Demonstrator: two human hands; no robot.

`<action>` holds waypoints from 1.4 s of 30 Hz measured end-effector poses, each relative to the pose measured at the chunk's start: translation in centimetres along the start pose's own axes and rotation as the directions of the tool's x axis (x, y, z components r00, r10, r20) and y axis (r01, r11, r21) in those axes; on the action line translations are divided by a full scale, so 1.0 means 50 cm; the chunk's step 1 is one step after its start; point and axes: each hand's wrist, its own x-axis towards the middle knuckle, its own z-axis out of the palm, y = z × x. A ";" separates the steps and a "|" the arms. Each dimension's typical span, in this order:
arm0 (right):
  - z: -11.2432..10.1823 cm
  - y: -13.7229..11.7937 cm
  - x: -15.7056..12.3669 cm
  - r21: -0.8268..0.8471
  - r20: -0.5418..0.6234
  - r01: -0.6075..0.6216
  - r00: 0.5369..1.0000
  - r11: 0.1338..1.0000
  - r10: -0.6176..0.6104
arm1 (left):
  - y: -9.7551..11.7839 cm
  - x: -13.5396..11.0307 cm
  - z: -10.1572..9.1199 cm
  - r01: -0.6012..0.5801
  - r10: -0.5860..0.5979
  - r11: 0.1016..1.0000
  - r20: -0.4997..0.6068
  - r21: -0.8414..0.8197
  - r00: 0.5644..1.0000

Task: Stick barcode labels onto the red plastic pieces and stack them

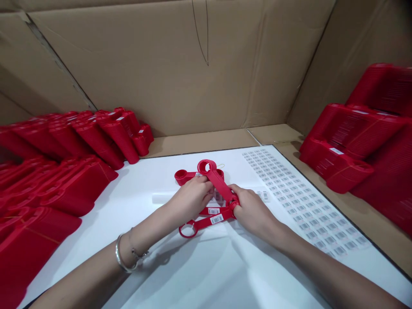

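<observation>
Far left of the left hand, banded stacks of red parts [71, 189] stand in rows. Just beyond the left hand, a loose red part [182, 176] lies on the tabletop [135, 189], beside a white label strip [161, 198]. The left hand [198, 193] has its fingers bent near the strip; whether they pinch anything cannot be determined. Between the hands, ring-ended red pieces [222, 184] fan out; the right hand [252, 208] grips them by their near-joined ends. Two lower pieces carry barcode labels; the upper shows none on its visible face. Labelling appears part done: right of the right hand, many barcode labels [299, 201] lie in rows, with further red stacks [347, 133] beyond.
</observation>
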 end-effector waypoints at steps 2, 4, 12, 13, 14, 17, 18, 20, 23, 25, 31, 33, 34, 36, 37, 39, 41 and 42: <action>-0.001 -0.001 -0.001 0.007 0.002 -0.006 1.000 1.000 0.006 | 0.003 -0.003 -0.023 -0.036 0.039 0.998 0.081 -0.046 0.996; -0.002 -0.002 -0.001 0.021 0.004 0.000 1.000 1.000 0.000 | 0.007 -0.007 -0.051 -0.026 0.046 0.991 0.151 -0.134 0.987; -0.008 -0.017 -0.009 0.029 0.008 0.035 0.999 0.999 -0.036 | 0.010 -0.002 -0.088 0.207 -0.138 0.802 0.164 -0.560 0.977; -0.008 -0.018 -0.010 0.025 0.005 0.042 0.999 0.999 -0.042 | 0.009 -0.001 -0.086 0.225 -0.144 0.779 0.183 -0.585 0.972; -0.008 -0.019 -0.011 0.022 0.004 0.049 0.999 0.999 -0.049 | 0.007 0.000 -0.085 0.243 -0.144 0.758 0.208 -0.605 0.967; -0.008 -0.022 -0.014 0.032 0.006 0.067 0.998 0.997 -0.068 | 0.006 0.000 -0.083 0.271 -0.136 0.711 0.251 -0.648 0.958; -0.008 -0.023 -0.015 0.039 0.006 0.072 0.997 0.997 -0.072 | 0.007 0.000 -0.083 0.273 -0.136 0.703 0.252 -0.657 0.958; -0.008 -0.026 -0.018 0.051 0.007 0.081 0.997 0.995 -0.082 | 0.009 0.000 -0.085 0.272 -0.137 0.693 0.249 -0.668 0.959; -0.007 -0.030 -0.021 0.054 0.007 0.088 0.996 0.995 -0.089 | 0.014 0.002 -0.088 0.271 -0.134 0.686 0.248 -0.676 0.959; -0.007 -0.032 -0.022 0.058 0.006 0.094 0.996 0.994 -0.094 | 0.016 0.003 -0.089 0.270 -0.131 0.686 0.251 -0.676 0.959; -0.006 -0.031 -0.024 0.090 0.011 0.098 0.995 0.991 -0.099 | 0.018 0.004 -0.081 0.248 -0.141 0.721 0.213 -0.647 0.967; -0.005 -0.031 -0.024 0.086 0.004 0.105 0.994 0.991 -0.105 | 0.018 0.004 -0.079 0.240 -0.142 0.731 0.202 -0.639 0.969; -0.005 -0.031 -0.023 0.084 0.001 0.108 0.994 0.991 -0.109 | 0.018 0.003 -0.078 0.239 -0.143 0.734 0.199 -0.636 0.969; -0.004 -0.030 -0.023 0.086 -0.004 0.111 0.994 0.990 -0.112 | 0.018 0.004 -0.078 0.252 -0.152 0.726 0.208 -0.640 0.966; -0.005 -0.030 -0.022 0.089 -0.003 0.111 0.994 0.990 -0.111 | 0.017 0.004 -0.078 0.262 -0.156 0.714 0.218 -0.649 0.963; -0.005 -0.029 -0.022 0.096 -0.003 0.112 0.994 0.989 -0.112 | 0.016 0.005 -0.079 0.286 -0.156 0.679 0.248 -0.676 0.956; -0.006 -0.028 -0.021 0.102 -0.001 0.111 0.994 0.989 -0.111 | 0.015 0.005 -0.081 0.301 -0.139 0.638 0.278 -0.709 0.950; -0.007 -0.027 -0.021 0.104 0.000 0.107 0.994 0.989 -0.108 | 0.015 0.004 -0.083 0.302 -0.124 0.619 0.290 -0.725 0.949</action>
